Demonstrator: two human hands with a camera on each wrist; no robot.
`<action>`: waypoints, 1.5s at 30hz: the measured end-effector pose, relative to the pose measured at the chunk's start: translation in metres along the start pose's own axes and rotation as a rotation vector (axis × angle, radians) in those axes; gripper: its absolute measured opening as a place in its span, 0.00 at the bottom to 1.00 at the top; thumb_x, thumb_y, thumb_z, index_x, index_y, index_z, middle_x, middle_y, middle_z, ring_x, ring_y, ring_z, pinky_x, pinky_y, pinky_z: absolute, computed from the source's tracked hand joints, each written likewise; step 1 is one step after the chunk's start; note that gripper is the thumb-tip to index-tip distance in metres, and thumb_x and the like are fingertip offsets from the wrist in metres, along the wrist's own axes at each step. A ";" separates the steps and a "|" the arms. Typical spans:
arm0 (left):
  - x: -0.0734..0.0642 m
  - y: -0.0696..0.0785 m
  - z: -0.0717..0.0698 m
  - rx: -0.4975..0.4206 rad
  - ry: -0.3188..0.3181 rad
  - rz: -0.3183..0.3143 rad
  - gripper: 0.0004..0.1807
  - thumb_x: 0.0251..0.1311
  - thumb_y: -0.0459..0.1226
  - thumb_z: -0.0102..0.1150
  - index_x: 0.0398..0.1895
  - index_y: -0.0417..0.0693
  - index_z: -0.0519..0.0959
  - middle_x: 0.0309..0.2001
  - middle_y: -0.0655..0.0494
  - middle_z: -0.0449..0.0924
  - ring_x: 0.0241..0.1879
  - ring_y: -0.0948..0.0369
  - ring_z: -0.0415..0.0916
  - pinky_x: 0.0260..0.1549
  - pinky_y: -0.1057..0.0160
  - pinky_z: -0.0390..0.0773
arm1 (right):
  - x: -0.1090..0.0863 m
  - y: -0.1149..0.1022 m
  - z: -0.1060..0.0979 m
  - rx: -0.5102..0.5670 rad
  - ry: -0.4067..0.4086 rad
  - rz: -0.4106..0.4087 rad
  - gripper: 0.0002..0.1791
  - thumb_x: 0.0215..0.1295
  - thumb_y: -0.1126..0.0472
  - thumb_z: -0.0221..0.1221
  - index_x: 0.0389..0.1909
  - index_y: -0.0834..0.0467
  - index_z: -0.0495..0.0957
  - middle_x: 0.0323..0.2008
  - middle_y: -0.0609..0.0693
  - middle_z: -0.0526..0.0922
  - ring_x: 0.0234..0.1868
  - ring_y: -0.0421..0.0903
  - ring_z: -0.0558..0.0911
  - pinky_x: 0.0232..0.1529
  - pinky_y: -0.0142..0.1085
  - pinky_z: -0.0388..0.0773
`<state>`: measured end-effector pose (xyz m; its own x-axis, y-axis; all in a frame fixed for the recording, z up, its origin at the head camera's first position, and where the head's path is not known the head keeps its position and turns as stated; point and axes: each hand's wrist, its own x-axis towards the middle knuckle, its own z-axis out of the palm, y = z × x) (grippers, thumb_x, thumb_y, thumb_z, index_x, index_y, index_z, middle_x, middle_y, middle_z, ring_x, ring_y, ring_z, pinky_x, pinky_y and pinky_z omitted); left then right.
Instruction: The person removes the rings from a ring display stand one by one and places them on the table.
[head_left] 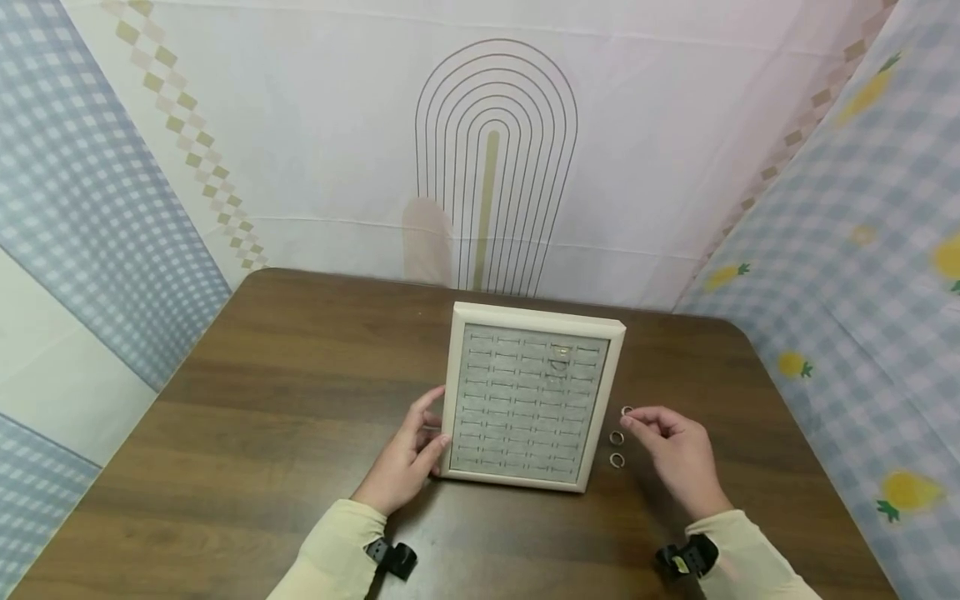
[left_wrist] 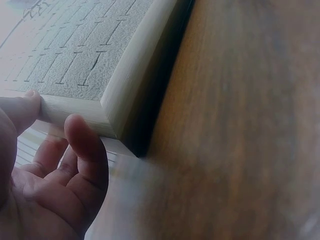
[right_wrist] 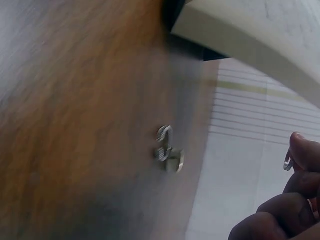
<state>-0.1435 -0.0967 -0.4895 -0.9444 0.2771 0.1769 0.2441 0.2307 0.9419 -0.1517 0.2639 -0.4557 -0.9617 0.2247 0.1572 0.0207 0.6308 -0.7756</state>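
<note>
A ring display board [head_left: 525, 400] with a cream frame and grey slotted padding stands tilted on the table. My left hand [head_left: 405, 458] holds its left edge; in the left wrist view the thumb lies on the front of the frame [left_wrist: 75, 107] and some fingers reach behind it. On the right, my right hand [head_left: 675, 454] pinches a small silver ring [right_wrist: 288, 160] between thumb and fingertip. Close by, a ring [head_left: 617, 437] and another ring [head_left: 617, 460] lie on the table. Near the board's top right, rings [head_left: 559, 364] sit in the slots.
The brown wooden table [head_left: 300, 400] has rounded far corners. A white patterned cloth [head_left: 322, 133] hangs behind it, and a blue checked cloth [head_left: 847, 308] hangs on the right. Each wrist wears a black camera strap.
</note>
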 end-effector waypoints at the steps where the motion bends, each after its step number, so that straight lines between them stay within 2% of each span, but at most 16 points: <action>1: 0.000 0.000 0.000 -0.004 -0.001 0.001 0.37 0.66 0.31 0.49 0.70 0.74 0.48 0.44 0.51 0.70 0.38 0.58 0.77 0.21 0.60 0.79 | 0.001 0.003 0.000 -0.010 -0.002 0.006 0.09 0.54 0.49 0.66 0.31 0.49 0.84 0.19 0.48 0.74 0.21 0.41 0.69 0.18 0.32 0.65; 10: 0.001 0.000 0.000 0.010 0.013 -0.041 0.37 0.65 0.31 0.50 0.69 0.73 0.49 0.45 0.51 0.70 0.40 0.59 0.77 0.22 0.58 0.79 | 0.009 0.021 0.003 -0.076 -0.071 0.062 0.10 0.56 0.48 0.64 0.33 0.51 0.84 0.24 0.48 0.78 0.25 0.42 0.71 0.22 0.32 0.67; 18: -0.003 0.031 -0.002 0.002 -0.011 -0.038 0.35 0.66 0.28 0.48 0.71 0.63 0.49 0.46 0.46 0.71 0.42 0.54 0.77 0.24 0.56 0.80 | 0.015 0.027 0.007 -0.092 -0.137 0.095 0.12 0.58 0.48 0.63 0.34 0.52 0.84 0.30 0.49 0.81 0.29 0.44 0.72 0.26 0.32 0.69; 24: -0.003 0.029 -0.003 0.010 -0.015 -0.053 0.36 0.66 0.29 0.48 0.70 0.66 0.49 0.46 0.47 0.71 0.43 0.56 0.77 0.25 0.55 0.80 | 0.024 0.031 0.010 -0.097 -0.173 0.121 0.14 0.58 0.46 0.62 0.36 0.52 0.84 0.35 0.49 0.83 0.33 0.46 0.74 0.31 0.35 0.70; 28: -0.003 0.028 -0.002 0.012 -0.012 -0.053 0.36 0.66 0.29 0.48 0.70 0.65 0.49 0.46 0.47 0.71 0.42 0.56 0.77 0.25 0.55 0.80 | 0.031 0.035 0.012 -0.096 -0.185 0.126 0.14 0.58 0.46 0.63 0.35 0.53 0.84 0.36 0.48 0.84 0.36 0.46 0.75 0.35 0.36 0.70; 36: -0.003 0.030 -0.003 0.016 -0.011 -0.055 0.35 0.66 0.29 0.48 0.70 0.64 0.49 0.45 0.47 0.70 0.40 0.56 0.77 0.24 0.54 0.80 | 0.041 0.043 0.017 -0.083 -0.214 0.139 0.12 0.56 0.50 0.65 0.34 0.54 0.85 0.35 0.48 0.85 0.39 0.45 0.75 0.39 0.35 0.68; 45: -0.003 0.030 -0.003 0.020 -0.010 -0.063 0.35 0.66 0.29 0.48 0.70 0.65 0.49 0.45 0.47 0.70 0.40 0.56 0.77 0.25 0.54 0.80 | 0.048 0.045 0.018 -0.100 -0.277 0.158 0.12 0.56 0.50 0.64 0.34 0.54 0.85 0.37 0.49 0.84 0.44 0.48 0.75 0.43 0.39 0.66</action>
<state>-0.1340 -0.0931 -0.4607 -0.9557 0.2712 0.1147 0.1890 0.2662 0.9452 -0.2018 0.2896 -0.4935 -0.9819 0.1240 -0.1429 0.1891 0.6770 -0.7113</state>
